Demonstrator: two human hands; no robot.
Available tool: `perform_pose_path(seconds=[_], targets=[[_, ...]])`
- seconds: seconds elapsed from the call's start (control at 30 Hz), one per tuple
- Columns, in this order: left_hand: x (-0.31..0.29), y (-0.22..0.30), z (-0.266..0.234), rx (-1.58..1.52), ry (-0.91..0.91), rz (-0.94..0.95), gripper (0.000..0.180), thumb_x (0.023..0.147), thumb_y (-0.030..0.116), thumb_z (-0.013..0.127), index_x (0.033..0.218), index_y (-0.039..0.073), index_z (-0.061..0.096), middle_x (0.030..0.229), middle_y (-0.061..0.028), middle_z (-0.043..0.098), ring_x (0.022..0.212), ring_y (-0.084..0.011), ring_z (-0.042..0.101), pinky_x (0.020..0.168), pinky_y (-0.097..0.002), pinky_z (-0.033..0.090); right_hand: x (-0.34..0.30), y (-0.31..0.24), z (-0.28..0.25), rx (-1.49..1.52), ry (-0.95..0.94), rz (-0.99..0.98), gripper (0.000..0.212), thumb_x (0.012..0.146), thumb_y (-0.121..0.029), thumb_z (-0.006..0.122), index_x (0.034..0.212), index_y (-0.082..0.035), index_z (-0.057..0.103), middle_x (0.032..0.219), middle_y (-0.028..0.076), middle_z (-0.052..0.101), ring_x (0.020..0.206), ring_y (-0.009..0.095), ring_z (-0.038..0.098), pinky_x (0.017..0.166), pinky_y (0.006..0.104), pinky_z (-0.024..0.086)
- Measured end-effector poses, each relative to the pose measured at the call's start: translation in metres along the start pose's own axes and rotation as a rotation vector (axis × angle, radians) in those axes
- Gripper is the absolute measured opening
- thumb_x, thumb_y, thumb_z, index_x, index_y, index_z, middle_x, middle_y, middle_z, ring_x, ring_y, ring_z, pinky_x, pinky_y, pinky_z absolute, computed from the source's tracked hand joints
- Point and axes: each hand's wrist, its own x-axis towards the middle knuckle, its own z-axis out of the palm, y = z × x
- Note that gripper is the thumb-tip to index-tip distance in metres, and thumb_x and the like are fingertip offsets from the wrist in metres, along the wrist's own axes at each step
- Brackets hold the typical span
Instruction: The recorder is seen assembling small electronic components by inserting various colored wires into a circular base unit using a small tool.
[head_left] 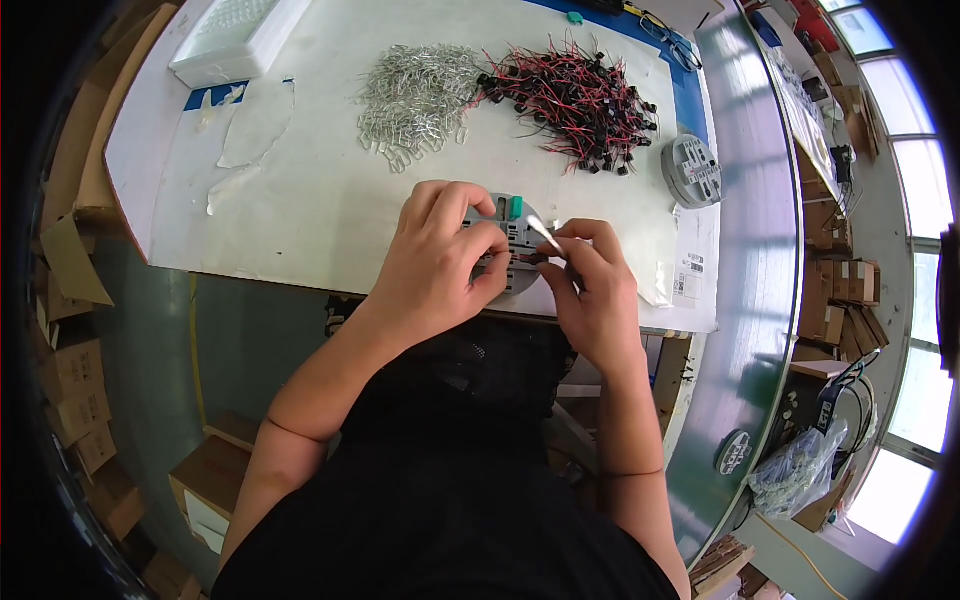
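Note:
A round grey plastic housing (521, 280) with slots and a green block (515, 207) lies on the table close to me, partly covered by my hands. Over its left side bends my left hand (440, 255), fingers curled, thumb and forefinger pinched; what they grip is hidden. My right hand (598, 285) is closed at the housing's right side. A slender pale stick-like tool (543, 236) pokes out between its fingers, tip up and left. At its thumb and fingertip shows a small dark piece (530, 258), too small to name.
Beyond my hands lie a heap of bent metal wire clips (415, 100) and a pile of small black parts with red and black wires (575, 100). Another stack of round grey housings (692, 172) stands at right. A white foam tray (235, 40) sits far left.

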Motion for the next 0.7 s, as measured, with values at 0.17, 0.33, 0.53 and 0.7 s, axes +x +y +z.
perform_pose_path(seconds=[0.17, 0.33, 0.53, 0.7], targets=[[-0.004, -0.008, 0.011, -0.152, -0.010, -0.078, 0.013, 0.080, 0.007, 0.080, 0.090, 0.007, 0.072, 0.127, -0.0105, 0.062, 0.120, -0.0324, 0.056, 0.101, -0.0420, 0.049, 0.006, -0.015, -0.003, -0.345, -0.100, -0.122, 0.018, 0.086, -0.001, 0.078, 0.103, -0.003, 0.072, 0.109, 0.006, 0.068, 0.079, 0.026, 0.071, 0.065, 0.0372, 0.055], [-0.006, -0.006, 0.013, -0.216, 0.018, -0.140, 0.017, 0.079, 0.011, 0.083, 0.093, 0.008, 0.074, 0.126, -0.0095, 0.064, 0.119, -0.0321, 0.056, 0.103, -0.0423, 0.048, 0.009, -0.020, -0.003, -0.517, -0.143, -0.181, 0.012, 0.085, -0.003, 0.077, 0.096, -0.005, 0.072, 0.108, 0.004, 0.066, 0.078, 0.028, 0.071, 0.062, 0.0400, 0.056], [-0.003, -0.011, 0.015, -0.190, -0.022, -0.140, 0.021, 0.079, 0.015, 0.086, 0.097, 0.010, 0.076, 0.126, -0.0070, 0.065, 0.120, -0.0313, 0.056, 0.104, -0.0421, 0.048, 0.016, -0.021, -0.008, -0.436, -0.201, -0.158, 0.009, 0.083, -0.001, 0.074, 0.089, -0.005, 0.070, 0.106, 0.004, 0.064, 0.077, 0.027, 0.071, 0.060, 0.0407, 0.056], [-0.004, -0.011, 0.016, -0.195, -0.034, -0.152, 0.020, 0.079, 0.014, 0.085, 0.097, 0.012, 0.077, 0.126, -0.0056, 0.065, 0.122, -0.0307, 0.056, 0.104, -0.0423, 0.048, 0.014, -0.021, -0.005, -0.462, -0.196, -0.136, 0.007, 0.086, 0.000, 0.075, 0.090, -0.005, 0.072, 0.103, 0.005, 0.067, 0.069, 0.030, 0.070, 0.061, 0.0416, 0.055]])
